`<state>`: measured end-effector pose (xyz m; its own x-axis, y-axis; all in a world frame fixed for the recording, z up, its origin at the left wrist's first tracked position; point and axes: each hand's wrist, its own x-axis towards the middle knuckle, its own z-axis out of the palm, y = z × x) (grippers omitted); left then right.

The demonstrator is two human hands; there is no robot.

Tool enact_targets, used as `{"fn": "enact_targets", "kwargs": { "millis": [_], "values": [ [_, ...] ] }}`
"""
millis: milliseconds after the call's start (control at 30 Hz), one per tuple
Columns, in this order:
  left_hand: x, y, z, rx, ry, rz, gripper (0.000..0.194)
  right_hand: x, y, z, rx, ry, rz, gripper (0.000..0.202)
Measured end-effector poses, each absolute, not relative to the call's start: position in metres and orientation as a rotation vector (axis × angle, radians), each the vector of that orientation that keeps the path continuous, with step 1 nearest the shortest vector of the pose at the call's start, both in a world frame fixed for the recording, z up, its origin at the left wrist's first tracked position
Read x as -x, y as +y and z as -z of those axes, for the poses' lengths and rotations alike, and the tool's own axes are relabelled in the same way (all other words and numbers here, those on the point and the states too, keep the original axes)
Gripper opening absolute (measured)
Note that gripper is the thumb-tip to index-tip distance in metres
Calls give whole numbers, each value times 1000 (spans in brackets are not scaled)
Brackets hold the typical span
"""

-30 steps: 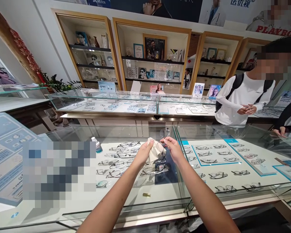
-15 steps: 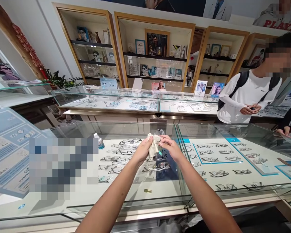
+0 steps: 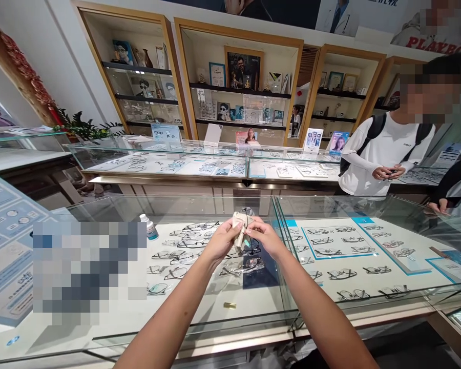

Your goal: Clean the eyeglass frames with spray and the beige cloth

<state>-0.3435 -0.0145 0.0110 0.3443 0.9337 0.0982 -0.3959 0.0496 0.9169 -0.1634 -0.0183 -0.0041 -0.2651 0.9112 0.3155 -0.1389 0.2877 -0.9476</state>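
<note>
Over the glass display case (image 3: pixel 200 328), my left hand (image 3: pixel 223 240) is closed on a beige cleaning cloth (image 3: pixel 238 221). The cloth is wrapped around part of a pair of dark-framed eyeglasses (image 3: pixel 248 210), whose rim shows just above it. My right hand (image 3: pixel 265 236) pinches the eyeglasses from the right side, its fingers touching the cloth. Most of the frame and lenses are hidden by cloth and fingers. Below my hands, rows of folded eyeglasses (image 3: pixel 242 266) lie inside the case.
A white bottle (image 3: pixel 149 227) stands left of my hands. A small gold-coloured piece (image 3: pixel 229 305) lies nearer me. A blue leaflet stand (image 3: pixel 7 277) is far left. Across the second counter (image 3: pixel 169 177), a person in a white shirt (image 3: pixel 384 148) stands right, with another person's hand (image 3: pixel 441 206) beside.
The cloth has been folded over the eyeglasses, covering a lens that showed earlier. My hands have come closer together. The view has shifted slightly to the right.
</note>
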Motion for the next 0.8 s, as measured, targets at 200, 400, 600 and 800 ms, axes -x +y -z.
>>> {"fn": "enact_targets", "kwargs": {
  "millis": [200, 400, 600, 800],
  "values": [
    [342, -14, -16, -1069, 599, -1201, 50, 167, -20, 0, 764, -1442, -1203, 37],
    [340, -18, -19, -1086, 570, -1213, 54, 169, -19, 3, 780, -1428, -1192, 36],
    [336, -19, -16, -1132, 643, -1303, 51, 171, -22, 2, 748, -1502, -1163, 35],
    [339, -13, -11, -1127, 700, -1341, 52, 172, -25, -2, 762, -1543, -1106, 35]
  ]
}}
